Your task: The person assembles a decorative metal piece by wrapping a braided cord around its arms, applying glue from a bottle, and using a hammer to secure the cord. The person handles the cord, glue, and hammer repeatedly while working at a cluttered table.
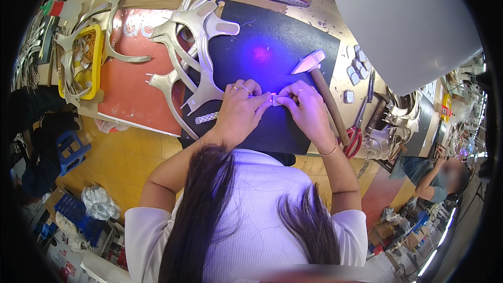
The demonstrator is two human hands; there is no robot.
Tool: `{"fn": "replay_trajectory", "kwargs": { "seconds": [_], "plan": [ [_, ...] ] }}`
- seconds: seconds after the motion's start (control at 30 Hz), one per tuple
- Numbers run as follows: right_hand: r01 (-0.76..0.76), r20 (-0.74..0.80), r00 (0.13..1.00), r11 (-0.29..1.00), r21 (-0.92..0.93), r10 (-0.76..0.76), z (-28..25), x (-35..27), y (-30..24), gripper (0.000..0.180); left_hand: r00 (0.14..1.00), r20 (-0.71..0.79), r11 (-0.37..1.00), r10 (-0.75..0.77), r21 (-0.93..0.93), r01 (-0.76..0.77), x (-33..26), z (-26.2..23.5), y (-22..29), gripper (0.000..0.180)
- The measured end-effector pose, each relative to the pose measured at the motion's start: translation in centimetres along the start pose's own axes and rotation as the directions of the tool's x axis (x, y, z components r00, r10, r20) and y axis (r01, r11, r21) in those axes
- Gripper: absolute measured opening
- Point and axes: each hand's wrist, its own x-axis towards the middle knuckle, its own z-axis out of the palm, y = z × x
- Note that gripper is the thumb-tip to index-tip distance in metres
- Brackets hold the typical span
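Note:
My left hand and my right hand meet over a black work mat. Thumbs and fingertips of both pinch a small pale piece, lit violet; its exact kind is too small to tell. A silver braided strap sticks out to the left of my left hand; whether it runs on under the fingers is hidden. Just right of my right hand lies a hammer with a wooden handle, its metal head pointing away. Silver Y-shaped strap cutouts are piled left of my hands.
Red-handled scissors and small grey squarish pieces lie at the right. A red board and a yellow basket occupy the left. A large pale panel overhangs the far right. Another person sits at the right.

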Motion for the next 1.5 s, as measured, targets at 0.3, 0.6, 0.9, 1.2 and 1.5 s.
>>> {"fn": "replay_trajectory", "kwargs": {
  "seconds": [0.3,0.6,0.9,1.2,1.5],
  "plan": [
    [0.028,0.042,0.999,1.0,0.015,-0.028,-0.3,0.3,0.4,0.01,0.999,0.017,0.999,-0.033,-0.024,0.033,0.2,-0.1,-0.2,0.02],
    [0.075,0.067,0.995,0.997,-0.034,-0.073,-0.5,-0.8,0.5,0.012,0.987,0.159,0.999,0.009,-0.052,-0.001,1.2,-1.3,-0.9,0.011],
    [0.153,-0.026,0.988,0.987,-0.051,-0.154,0.0,-2.9,0.8,0.013,0.908,0.386,0.96,-0.162,-0.152,0.236,3.6,-3.1,0.4,0.015],
    [0.246,-0.19,0.954,0.968,0.042,-0.234,-0.4,-3.3,-0.2,0.02,0.836,0.549,0.909,0.004,-0.349,0.226,6.1,-6.0,0.8,0.019],
    [0.291,-0.247,0.93,0.956,0.043,-0.272,-0.6,-3.3,-0.9,0.022,0.879,0.474,0.917,0.05,-0.371,0.147,5.3,-6.1,1.3,0.017]
  ]
}}
